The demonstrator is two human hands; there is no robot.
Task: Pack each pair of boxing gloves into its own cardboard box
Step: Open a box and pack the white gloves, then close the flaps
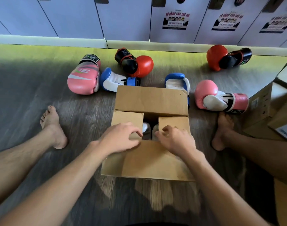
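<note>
Finding: the box [152, 160] sits on the floor between my legs. Its far flap [151, 100] and near flap [155, 154] are open. My left hand [121, 137] curls its fingers over the inner edge of the left flap [125, 117], and my right hand [175, 137] does the same on the right flap [173, 122].

Pale gloves [149, 130] show in the gap between the flaps, so this pair is inside.

Risks:
- The gloves sit high, so I judge the side flaps may spring back or crease if forced.
- The pink gloves [82, 79] [217, 97], blue gloves [113, 79] [177, 81] and red gloves [138, 64] [224, 57] lie split apart, so pairs could be mismatched.
- One blue glove lies close behind the box, and folding the far flap could snag or nudge it.
</note>
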